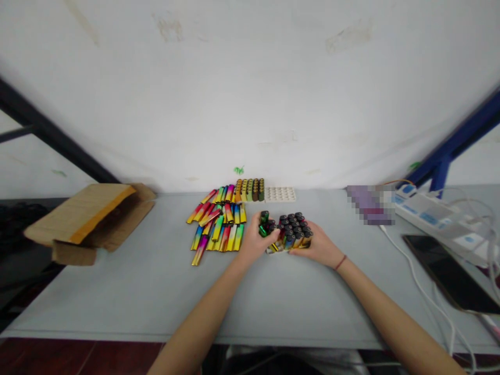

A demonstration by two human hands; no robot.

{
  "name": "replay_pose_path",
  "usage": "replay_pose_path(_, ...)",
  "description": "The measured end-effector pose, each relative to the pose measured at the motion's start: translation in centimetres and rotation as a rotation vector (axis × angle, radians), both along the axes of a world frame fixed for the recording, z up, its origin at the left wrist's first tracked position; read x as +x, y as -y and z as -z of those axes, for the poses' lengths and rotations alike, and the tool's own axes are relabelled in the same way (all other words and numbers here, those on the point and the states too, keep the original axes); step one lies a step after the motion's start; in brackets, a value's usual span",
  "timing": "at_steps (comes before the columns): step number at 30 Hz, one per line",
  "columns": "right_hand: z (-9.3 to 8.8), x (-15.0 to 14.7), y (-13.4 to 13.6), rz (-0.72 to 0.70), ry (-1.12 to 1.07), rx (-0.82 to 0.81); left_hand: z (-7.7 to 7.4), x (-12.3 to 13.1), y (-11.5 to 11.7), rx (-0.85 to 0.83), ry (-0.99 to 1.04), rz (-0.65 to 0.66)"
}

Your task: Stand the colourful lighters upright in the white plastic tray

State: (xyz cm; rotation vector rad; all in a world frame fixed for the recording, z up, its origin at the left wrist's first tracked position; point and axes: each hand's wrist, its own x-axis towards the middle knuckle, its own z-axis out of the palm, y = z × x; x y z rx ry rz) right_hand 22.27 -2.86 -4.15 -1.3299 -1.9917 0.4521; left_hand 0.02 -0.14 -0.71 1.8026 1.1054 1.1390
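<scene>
A tray of upright lighters point(294, 229) with black tops stands on the grey table point(156, 281) in front of me. My left hand point(255, 240) is closed round a few lighters at the tray's left side, one green. Against the tray's right front corner rests my right hand point(317, 245), its fingers curled on the tray's edge. Left of the tray lies a loose pile of rainbow-coloured lighters point(219, 224).
A row of upright lighters point(250, 190) and a white empty tray point(280, 194) stand by the wall. An open cardboard box point(89, 219) lies at the left. A power strip point(433, 216), white cables and a dark phone point(449, 271) are at the right.
</scene>
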Motion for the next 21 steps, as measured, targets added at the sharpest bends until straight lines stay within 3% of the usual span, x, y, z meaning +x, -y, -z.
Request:
replay_pose_path(6, 0.1, 0.0, 0.0, -0.002, 0.016, 0.004, 0.3, -0.3, -0.2, -0.03, -0.092, 0.066)
replay_pose_path(12, 0.3, 0.1, 0.0, 0.002, 0.031, 0.016, -0.4, -0.4, -0.2, -0.013, -0.154, 0.091)
replay_pose_path(17, 0.2, 0.1, 0.0, -0.005, 0.013, 0.003, -1.7, -0.4, -0.5, -0.017, -0.033, -0.04)
replay_pose_path(21, 0.2, 0.1, 0.1, 0.004, 0.003, -0.013, -3.7, -2.9, -2.5, -0.109, 0.127, -0.16)
